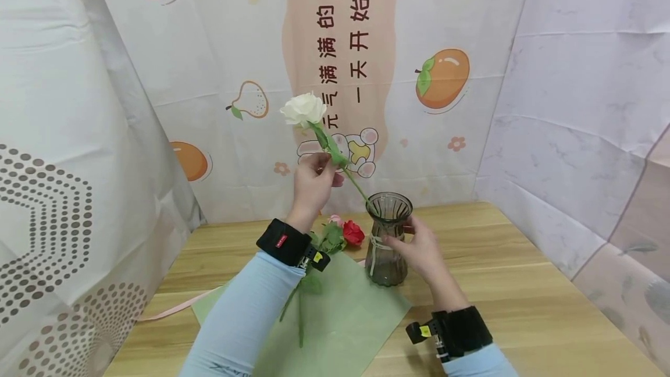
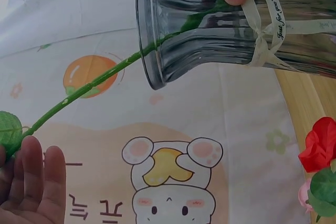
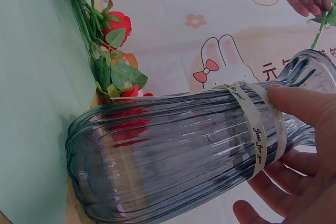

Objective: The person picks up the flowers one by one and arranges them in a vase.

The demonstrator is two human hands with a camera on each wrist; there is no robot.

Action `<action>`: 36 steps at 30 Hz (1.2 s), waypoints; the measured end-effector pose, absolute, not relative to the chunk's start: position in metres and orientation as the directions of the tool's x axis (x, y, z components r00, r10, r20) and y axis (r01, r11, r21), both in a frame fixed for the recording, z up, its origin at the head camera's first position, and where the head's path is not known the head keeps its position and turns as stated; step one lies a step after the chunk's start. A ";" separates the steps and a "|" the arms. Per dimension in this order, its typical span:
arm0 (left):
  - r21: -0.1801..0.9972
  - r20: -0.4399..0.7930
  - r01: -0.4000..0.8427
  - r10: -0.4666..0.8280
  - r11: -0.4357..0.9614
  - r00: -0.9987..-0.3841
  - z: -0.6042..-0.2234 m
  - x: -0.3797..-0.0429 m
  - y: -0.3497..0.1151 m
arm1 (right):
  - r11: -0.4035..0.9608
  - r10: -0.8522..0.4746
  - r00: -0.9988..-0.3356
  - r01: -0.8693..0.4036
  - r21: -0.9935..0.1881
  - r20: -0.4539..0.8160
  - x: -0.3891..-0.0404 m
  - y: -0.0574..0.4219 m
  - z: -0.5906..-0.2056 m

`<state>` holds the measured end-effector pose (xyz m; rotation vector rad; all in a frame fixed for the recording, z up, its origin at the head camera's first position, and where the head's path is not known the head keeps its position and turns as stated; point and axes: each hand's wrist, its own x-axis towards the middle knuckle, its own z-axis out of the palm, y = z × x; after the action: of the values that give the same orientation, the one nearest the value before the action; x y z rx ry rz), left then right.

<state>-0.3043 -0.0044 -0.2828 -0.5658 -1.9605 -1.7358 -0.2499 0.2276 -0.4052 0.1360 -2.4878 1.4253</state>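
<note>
My left hand (image 1: pixel 316 185) pinches the green stem of a white artificial rose (image 1: pixel 303 109) just below its leaves. The bloom points up and to the left, and the stem's lower end reaches inside the mouth of a smoky grey ribbed glass vase (image 1: pixel 387 266). Around the vase's neck my right hand (image 1: pixel 423 247) grips, thumb on the near side. A cream ribbon (image 2: pixel 265 24) printed "Just for you" is tied there in a bow. Through the glass in the left wrist view, the stem end (image 2: pixel 205 17) shows inside the neck.
Behind the left forearm, red roses (image 1: pixel 353 233) and a pink one (image 1: pixel 335 220) lie with leafy stems on a pale green wrapping sheet (image 1: pixel 345 319). A pink ribbon (image 1: pixel 180 306) crosses the wooden table (image 1: pixel 502 284). Printed cloth (image 1: pixel 225 34) hangs at the back and sides.
</note>
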 end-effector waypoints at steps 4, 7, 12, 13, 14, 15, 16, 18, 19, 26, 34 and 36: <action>0.799 0.586 0.583 0.026 0.146 -0.810 -0.283 -0.305 0.001 | 0.515 0.054 -0.960 -0.209 -0.831 0.275 -0.251 0.227 -0.405; 0.799 0.581 0.580 0.043 0.160 -0.813 -0.284 -0.305 0.006 | 0.513 0.054 -0.960 -0.208 -0.833 0.274 -0.251 0.226 -0.405; 0.791 0.576 0.579 0.080 0.200 -0.814 -0.287 -0.305 0.013 | 0.507 0.052 -0.961 -0.207 -0.837 0.270 -0.251 0.226 -0.405; 0.793 0.570 0.575 0.089 0.202 -0.817 -0.288 -0.305 0.014 | 0.506 0.052 -0.961 -0.208 -0.837 0.270 -0.251 0.225 -0.405; 0.794 0.564 0.571 0.099 0.208 -0.820 -0.288 -0.304 0.016 | 0.507 0.052 -0.961 -0.210 -0.836 0.273 -0.251 0.225 -0.405; 0.797 0.557 0.566 0.108 0.211 -0.824 -0.289 -0.304 0.017 | 0.507 0.053 -0.960 -0.212 -0.835 0.276 -0.251 0.225 -0.405; 0.800 0.548 0.560 0.116 0.216 -0.828 -0.290 -0.304 0.019 | 0.507 0.053 -0.959 -0.215 -0.834 0.279 -0.250 0.225 -0.405; 0.801 0.535 0.550 0.129 0.236 -0.835 -0.291 -0.304 0.022 | 0.509 0.052 -0.957 -0.221 -0.832 0.286 -0.250 0.226 -0.406; 0.798 0.532 0.548 0.135 0.250 -0.836 -0.292 -0.303 0.023 | 0.509 0.052 -0.956 -0.223 -0.832 0.288 -0.250 0.226 -0.406; 0.754 0.547 0.566 0.160 0.332 -0.822 -0.296 -0.302 0.031 | 0.503 0.047 -0.954 -0.233 -0.832 0.295 -0.249 0.225 -0.406; 0.673 0.587 0.608 0.196 0.421 -0.785 -0.300 -0.301 0.039 | 0.510 0.058 -0.955 -0.221 -0.831 0.289 -0.250 0.225 -0.406; 0.647 0.589 0.615 0.217 0.451 -0.779 -0.300 -0.302 0.042 | 0.509 0.059 -0.955 -0.223 -0.832 0.292 -0.250 0.226 -0.405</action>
<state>-0.3016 0.0416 -0.3002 -0.6992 -2.2820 -1.2727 -0.2498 0.2264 -0.4051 0.1377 -2.4712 1.4230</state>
